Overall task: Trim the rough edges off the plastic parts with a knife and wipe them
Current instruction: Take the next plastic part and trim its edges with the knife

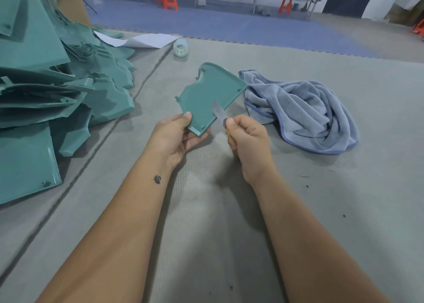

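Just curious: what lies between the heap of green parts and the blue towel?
In the head view, the held green part and the knife, above bare grey mat.

A flat teal plastic part [207, 98] with a raised rim and notched edges is held up off the surface, its near corner pinched in the left hand [176, 137]. A knife [219, 113], gripped in the right hand [246, 137], lays its blurred blade on the part's right edge. A crumpled blue-grey cloth [302, 112] lies just right of that hand. A heap of matching teal parts [52, 91] lies left of the left hand.
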A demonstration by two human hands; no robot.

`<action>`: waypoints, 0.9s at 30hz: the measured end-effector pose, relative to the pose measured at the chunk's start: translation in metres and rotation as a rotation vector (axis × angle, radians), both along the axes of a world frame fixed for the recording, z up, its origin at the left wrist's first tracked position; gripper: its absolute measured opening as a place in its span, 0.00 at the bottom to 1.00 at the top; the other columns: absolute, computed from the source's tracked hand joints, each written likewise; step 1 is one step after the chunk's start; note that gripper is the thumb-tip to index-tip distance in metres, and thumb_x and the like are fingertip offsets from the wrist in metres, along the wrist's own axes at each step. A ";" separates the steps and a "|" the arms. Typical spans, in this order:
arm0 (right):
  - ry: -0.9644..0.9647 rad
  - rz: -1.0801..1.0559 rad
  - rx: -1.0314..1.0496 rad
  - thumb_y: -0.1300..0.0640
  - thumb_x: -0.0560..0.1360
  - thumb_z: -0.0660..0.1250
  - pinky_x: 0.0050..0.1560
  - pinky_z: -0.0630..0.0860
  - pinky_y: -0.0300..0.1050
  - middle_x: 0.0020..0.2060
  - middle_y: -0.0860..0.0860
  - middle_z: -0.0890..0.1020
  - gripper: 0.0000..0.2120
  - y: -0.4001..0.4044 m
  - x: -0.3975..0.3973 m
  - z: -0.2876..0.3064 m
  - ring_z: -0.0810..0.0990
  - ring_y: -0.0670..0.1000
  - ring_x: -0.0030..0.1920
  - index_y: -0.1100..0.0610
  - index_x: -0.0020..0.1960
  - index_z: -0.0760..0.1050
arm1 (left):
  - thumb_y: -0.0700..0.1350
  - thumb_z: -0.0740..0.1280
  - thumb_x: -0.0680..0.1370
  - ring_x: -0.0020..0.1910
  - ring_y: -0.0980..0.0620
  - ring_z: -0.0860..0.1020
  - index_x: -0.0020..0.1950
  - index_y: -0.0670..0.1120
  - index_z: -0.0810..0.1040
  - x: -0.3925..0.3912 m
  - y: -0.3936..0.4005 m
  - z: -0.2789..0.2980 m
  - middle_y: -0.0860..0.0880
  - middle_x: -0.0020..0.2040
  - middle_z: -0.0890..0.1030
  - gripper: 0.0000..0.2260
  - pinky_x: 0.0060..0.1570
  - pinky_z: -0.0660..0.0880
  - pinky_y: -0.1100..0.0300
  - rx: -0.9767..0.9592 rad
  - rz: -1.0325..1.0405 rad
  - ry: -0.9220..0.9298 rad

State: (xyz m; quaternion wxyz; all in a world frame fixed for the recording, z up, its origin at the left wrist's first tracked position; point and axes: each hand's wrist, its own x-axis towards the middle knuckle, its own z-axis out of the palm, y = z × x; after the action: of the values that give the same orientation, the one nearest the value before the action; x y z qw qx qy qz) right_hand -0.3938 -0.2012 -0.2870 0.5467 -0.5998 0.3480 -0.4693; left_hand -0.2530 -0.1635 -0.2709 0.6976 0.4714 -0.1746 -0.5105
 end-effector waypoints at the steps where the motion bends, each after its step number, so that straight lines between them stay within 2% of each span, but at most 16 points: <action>1: 0.014 0.040 -0.022 0.63 0.80 0.62 0.26 0.58 0.34 0.23 0.44 0.65 0.14 0.000 0.000 -0.001 0.60 0.43 0.25 0.57 0.35 0.70 | 0.39 0.58 0.82 0.31 0.51 0.83 0.47 0.39 0.76 0.000 0.000 0.000 0.45 0.33 0.84 0.09 0.28 0.78 0.62 -0.006 0.004 0.004; 4: 0.151 0.206 -0.110 0.64 0.79 0.63 0.29 0.59 0.37 0.22 0.43 0.65 0.16 0.005 0.003 -0.003 0.61 0.43 0.25 0.55 0.34 0.71 | 0.38 0.58 0.82 0.31 0.51 0.83 0.46 0.39 0.76 0.002 0.001 0.000 0.44 0.33 0.84 0.10 0.28 0.79 0.61 -0.027 0.005 0.021; 7: 0.242 0.177 -0.159 0.62 0.79 0.64 0.33 0.60 0.43 0.23 0.45 0.66 0.17 0.005 0.005 -0.002 0.62 0.46 0.28 0.52 0.32 0.72 | 0.39 0.57 0.83 0.32 0.50 0.84 0.48 0.39 0.76 0.005 0.003 -0.001 0.44 0.34 0.84 0.10 0.28 0.79 0.61 -0.045 -0.034 0.062; 8: 0.221 0.140 -0.144 0.61 0.79 0.64 0.33 0.60 0.43 0.24 0.45 0.66 0.18 0.005 0.005 -0.002 0.62 0.46 0.28 0.51 0.31 0.71 | 0.40 0.57 0.83 0.33 0.50 0.84 0.48 0.39 0.76 0.006 0.004 -0.001 0.44 0.34 0.84 0.10 0.29 0.79 0.62 -0.048 -0.045 0.070; 11: 0.028 0.029 0.000 0.61 0.80 0.63 0.28 0.60 0.35 0.23 0.44 0.65 0.16 -0.001 0.001 -0.001 0.61 0.43 0.25 0.54 0.33 0.70 | 0.40 0.57 0.83 0.33 0.50 0.84 0.50 0.39 0.76 0.005 0.004 0.000 0.44 0.35 0.84 0.09 0.29 0.79 0.62 -0.035 -0.064 0.068; 15: -0.095 0.029 0.057 0.62 0.81 0.61 0.25 0.58 0.32 0.25 0.46 0.64 0.14 -0.005 -0.002 0.000 0.60 0.44 0.26 0.56 0.36 0.69 | 0.40 0.57 0.83 0.33 0.49 0.84 0.51 0.40 0.75 0.003 0.004 0.000 0.44 0.35 0.84 0.08 0.28 0.79 0.61 -0.017 -0.052 0.057; 17: -0.081 0.109 0.043 0.63 0.80 0.61 0.25 0.58 0.32 0.24 0.47 0.64 0.14 -0.003 -0.002 -0.002 0.60 0.44 0.25 0.56 0.36 0.70 | 0.40 0.57 0.83 0.32 0.51 0.84 0.50 0.40 0.75 0.003 0.003 0.000 0.44 0.34 0.84 0.08 0.28 0.78 0.62 -0.021 -0.045 0.061; 20: 0.071 0.231 -0.038 0.64 0.80 0.61 0.26 0.58 0.33 0.22 0.47 0.64 0.15 0.001 0.000 -0.002 0.60 0.43 0.24 0.56 0.34 0.71 | 0.40 0.57 0.83 0.31 0.53 0.83 0.49 0.41 0.76 0.003 0.001 -0.001 0.46 0.33 0.84 0.09 0.28 0.78 0.63 -0.017 -0.039 0.048; 22: 0.136 0.199 -0.061 0.63 0.80 0.62 0.27 0.58 0.36 0.23 0.48 0.64 0.16 0.002 0.001 -0.002 0.60 0.44 0.25 0.55 0.34 0.71 | 0.40 0.57 0.83 0.31 0.53 0.83 0.48 0.41 0.76 0.003 0.001 -0.001 0.46 0.33 0.84 0.09 0.28 0.78 0.63 -0.019 -0.043 0.043; 27: 0.096 0.118 -0.036 0.62 0.80 0.63 0.29 0.59 0.38 0.25 0.50 0.64 0.12 0.002 0.001 0.000 0.60 0.45 0.27 0.59 0.37 0.72 | 0.39 0.57 0.83 0.32 0.52 0.83 0.49 0.41 0.75 0.004 0.001 -0.001 0.45 0.33 0.84 0.09 0.28 0.78 0.63 -0.022 -0.069 0.062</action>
State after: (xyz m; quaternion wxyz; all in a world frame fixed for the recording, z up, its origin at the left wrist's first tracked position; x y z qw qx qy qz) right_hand -0.3927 -0.1988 -0.2872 0.5452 -0.6509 0.3292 -0.4133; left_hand -0.2492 -0.1625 -0.2715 0.6898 0.4414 -0.1745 -0.5467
